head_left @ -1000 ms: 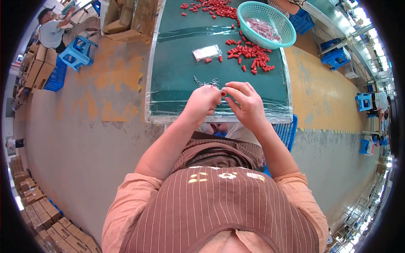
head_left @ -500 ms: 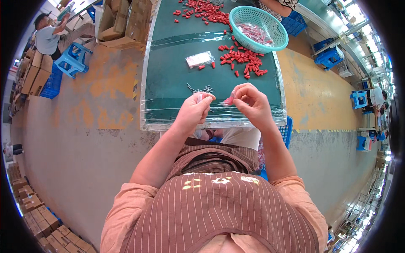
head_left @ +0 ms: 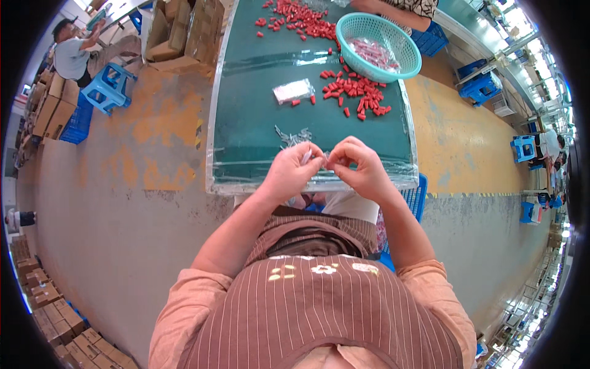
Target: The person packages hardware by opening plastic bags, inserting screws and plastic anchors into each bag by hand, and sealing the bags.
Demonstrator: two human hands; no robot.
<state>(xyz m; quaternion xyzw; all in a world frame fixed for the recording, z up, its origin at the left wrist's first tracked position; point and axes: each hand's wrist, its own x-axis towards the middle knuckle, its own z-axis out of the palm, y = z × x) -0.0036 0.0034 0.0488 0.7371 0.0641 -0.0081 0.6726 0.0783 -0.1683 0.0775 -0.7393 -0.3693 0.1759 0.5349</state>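
Both my hands meet over the near edge of the green-topped table [head_left: 246,132], fingertips nearly touching. My left hand [head_left: 291,172] is closed in a pinch, with a pale strip showing between thumb and forefinger; its kind is unclear. My right hand [head_left: 362,169] pinches the edge of a small clear plastic bag [head_left: 327,162], mostly hidden by the fingers. Just beyond my left hand lies a small pile of thin grey metal screws [head_left: 292,136]. Farther off are a flat clear packet with white contents [head_left: 292,91] and loose red tapered plugs [head_left: 359,92].
A teal mesh basket [head_left: 345,52] holding clear bags with red pieces stands at the far right of the table. More red plugs [head_left: 301,18] spread behind. A co-worker's arm [head_left: 396,13] reaches in at the far end. A blue crate [head_left: 418,197] sits beside the table's right side.
My hands have come together and nearer to me; before, they were apart, with a bag with something red in my right fingers. That red is now hidden.
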